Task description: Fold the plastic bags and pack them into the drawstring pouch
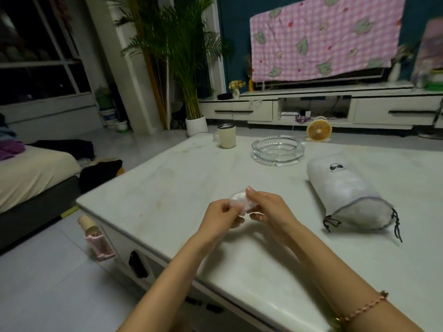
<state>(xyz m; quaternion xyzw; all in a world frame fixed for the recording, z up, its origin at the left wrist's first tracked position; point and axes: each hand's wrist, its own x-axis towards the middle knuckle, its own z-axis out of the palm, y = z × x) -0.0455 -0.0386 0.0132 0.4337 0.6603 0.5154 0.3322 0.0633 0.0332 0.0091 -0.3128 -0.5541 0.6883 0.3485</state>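
Left of pouch point(347, 197), above table point(167, 183): left hand point(221, 215) and right hand point(268, 209) pinched small folded bag point(239, 202), fingers curled round it. Pouch lay stuffed, ashtray point(278, 148) behind it.

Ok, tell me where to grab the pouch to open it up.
The pouch lies on its side, mouth facing you, body stuffed and round. Probably pinch the grey hem at the mouth, coming from the near side.
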